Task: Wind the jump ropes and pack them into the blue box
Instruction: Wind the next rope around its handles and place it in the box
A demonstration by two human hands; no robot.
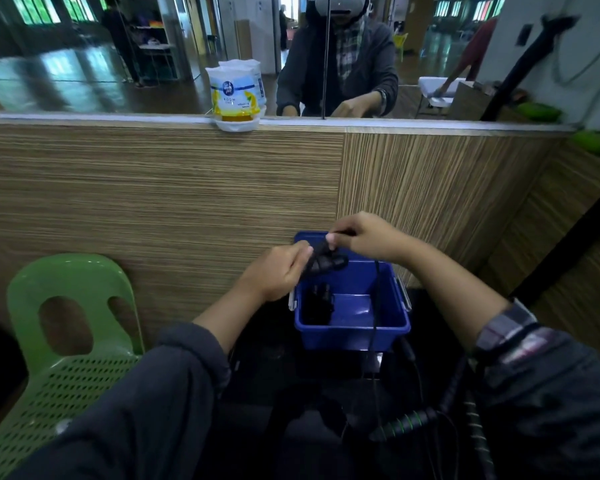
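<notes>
A blue box [352, 334] stands in front of me against a wood-grain wall. One wound black jump rope [317, 303] lies inside it at the left. Above the box's far rim my left hand [279, 271] grips a black rope bundle [324, 259], and my right hand [364, 237] pinches the rope at the bundle's top. A loose black strand [374, 317] hangs from the bundle down across the box toward my lap. A rope handle with green bands [409, 422] lies on my lap at the lower right.
A green plastic chair [66, 341] stands to my left. A white and yellow air freshener tub [236, 95] sits on the ledge below a mirror that reflects a person. A black pole [568, 244] slants along the right.
</notes>
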